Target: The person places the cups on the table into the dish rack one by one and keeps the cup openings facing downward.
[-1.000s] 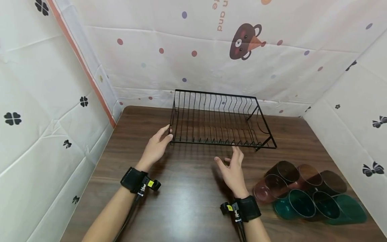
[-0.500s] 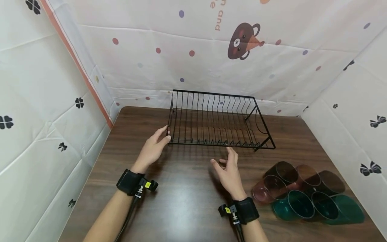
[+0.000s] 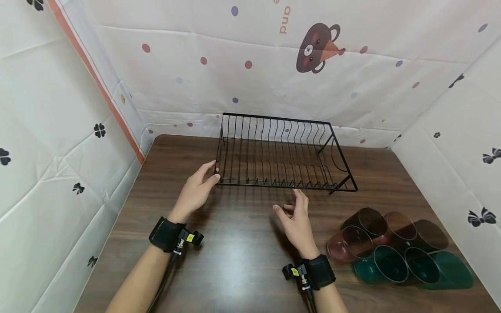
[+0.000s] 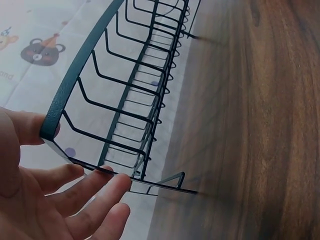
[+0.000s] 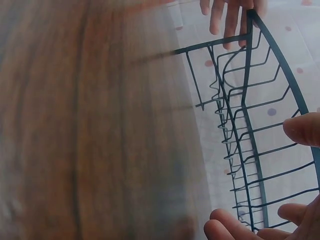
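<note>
A black wire dish rack [image 3: 274, 184] stands empty on the dark wooden table [image 3: 242, 261], near the back. My left hand [image 3: 197, 191] is at the rack's front left corner. In the left wrist view its thumb [image 4: 25, 131] touches the top rim [image 4: 50, 127] and its nearly straight fingers [image 4: 100, 187] touch the bottom wire. My right hand [image 3: 298, 219] is upright just before the front rail, fingers relaxed and holding nothing. The right wrist view shows its thumb tip [image 5: 302, 129] close to the rim [image 5: 248, 30].
Several tinted plastic cups [image 3: 391, 254], reddish brown and green, lie on their sides in a cluster at the table's front right. White patterned cloth walls [image 3: 58, 130] close in the left, back and right sides.
Nothing has changed beyond a slight drift of the head view. Both hands stay where they were at the rack's front.
</note>
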Demonstrator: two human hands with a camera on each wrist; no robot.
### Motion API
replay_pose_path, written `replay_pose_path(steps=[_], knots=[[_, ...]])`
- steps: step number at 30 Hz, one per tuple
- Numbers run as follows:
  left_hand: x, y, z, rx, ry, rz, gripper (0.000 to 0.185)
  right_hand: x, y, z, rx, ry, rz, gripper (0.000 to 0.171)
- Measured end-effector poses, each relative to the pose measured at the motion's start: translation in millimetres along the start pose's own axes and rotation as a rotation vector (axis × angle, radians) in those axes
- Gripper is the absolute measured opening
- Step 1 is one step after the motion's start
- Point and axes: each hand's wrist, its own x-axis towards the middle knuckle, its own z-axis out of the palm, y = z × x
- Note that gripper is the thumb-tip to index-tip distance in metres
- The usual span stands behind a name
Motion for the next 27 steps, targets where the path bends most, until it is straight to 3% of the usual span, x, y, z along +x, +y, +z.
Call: replay_pose_path(steps=[9, 16, 21, 27], knots=[[0.4, -2.1, 3.1, 0.015, 0.006, 0.006, 0.06, -6, -2, -3, -0.057, -0.004, 0.007, 0.076], [-2.1, -2.3, 3.6, 0.045, 0.001, 0.015, 0.061, -39, -35, -14, -0.463, 0.047, -0.075, 0.052], [-1.1, -0.8, 0.4, 0.104, 0.049, 0.058, 0.061, -70, -59, -38, -0.554, 0.09, -0.133, 0.04], [-1.6, 8.1, -7.3, 0.147, 0.164, 0.178, 0.055, -91, -51, -82, -0.583, 0.256, -0.18, 0.023]])
